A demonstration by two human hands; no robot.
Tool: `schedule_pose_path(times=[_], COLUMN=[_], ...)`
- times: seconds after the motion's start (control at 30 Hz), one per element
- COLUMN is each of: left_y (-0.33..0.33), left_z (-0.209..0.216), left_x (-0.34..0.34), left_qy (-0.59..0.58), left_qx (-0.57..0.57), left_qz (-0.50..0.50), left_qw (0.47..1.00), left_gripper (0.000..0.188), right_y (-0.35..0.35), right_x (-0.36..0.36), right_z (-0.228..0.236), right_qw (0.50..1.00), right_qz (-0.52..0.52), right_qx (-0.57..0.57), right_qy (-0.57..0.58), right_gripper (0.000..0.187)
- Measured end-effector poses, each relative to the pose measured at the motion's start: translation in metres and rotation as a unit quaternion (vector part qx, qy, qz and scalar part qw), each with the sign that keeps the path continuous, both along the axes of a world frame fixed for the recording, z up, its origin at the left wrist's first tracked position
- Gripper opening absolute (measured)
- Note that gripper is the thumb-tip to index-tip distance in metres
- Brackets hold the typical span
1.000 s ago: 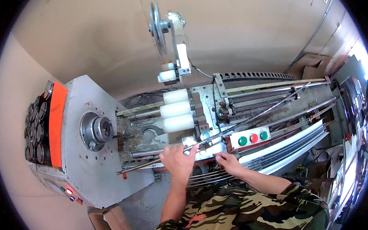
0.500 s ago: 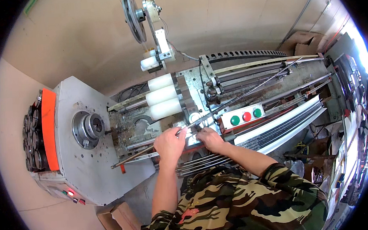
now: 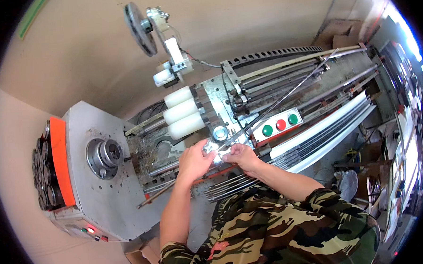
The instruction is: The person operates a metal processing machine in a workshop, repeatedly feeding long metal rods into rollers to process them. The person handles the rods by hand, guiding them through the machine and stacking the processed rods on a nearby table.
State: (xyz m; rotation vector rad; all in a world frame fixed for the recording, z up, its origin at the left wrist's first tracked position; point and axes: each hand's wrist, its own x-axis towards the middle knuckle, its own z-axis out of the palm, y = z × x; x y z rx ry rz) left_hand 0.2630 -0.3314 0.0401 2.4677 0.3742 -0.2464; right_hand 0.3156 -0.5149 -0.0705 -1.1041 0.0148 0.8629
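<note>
A long thin metal rod [image 3: 292, 91] lies slantwise over the machine bed, from the near left up to the far right. My left hand [image 3: 194, 162] is closed around it, thumb along the top, left of the control box. Close by on the right, my right hand [image 3: 243, 158] has thumb and fingers pinched together just below the rod. What sits in that pinch is too small to make out. Shiny metal shows under the fingertips. Three white rollers [image 3: 181, 111] and a round metal knob [image 3: 219, 133] stand just beyond my hands.
A grey machine housing with a chuck [image 3: 105, 155] stands at the left. The control box [image 3: 278, 126] has green and red buttons. Several thin rods lie in a white channel [image 3: 327, 138] along the near side. A wheel on an arm [image 3: 140, 29] rises behind; a cardboard box [image 3: 148, 252] is below.
My right hand has turned, its fingers now raised into a pinch near the rod. My left hand keeps its hold. The whole view has tilted slightly.
</note>
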Motion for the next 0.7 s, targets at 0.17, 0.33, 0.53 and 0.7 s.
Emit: schedule_pose_path(times=[0.17, 0.33, 0.53, 0.7], left_y=[-0.015, -0.006, -0.020, -0.034], left_z=[0.023, 0.013, 0.029, 0.036], left_x=[-0.005, -0.008, -0.019, -0.021], left_qy=[0.086, 0.123, -0.044, -0.142], left_qx=[-0.136, -0.254, -0.029, 0.159], left_qz=[0.034, 0.039, -0.055, -0.126], left_qw=[0.986, 0.959, 0.997, 0.969], left_gripper=[0.062, 0.046, 0.033, 0.035], right_y=[0.004, -0.025, -0.049, -0.045], right_x=[-0.005, -0.013, -0.024, -0.014], right_z=[0.010, 0.034, 0.059, 0.079], right_qw=[0.998, 0.996, 0.993, 0.990], right_qz=[-0.033, 0.023, 0.043, 0.119], right_qx=[0.017, -0.008, 0.087, -0.022], right_qy=[-0.055, -0.085, -0.062, -0.067], right_gripper=[0.030, 0.033, 0.026, 0.039])
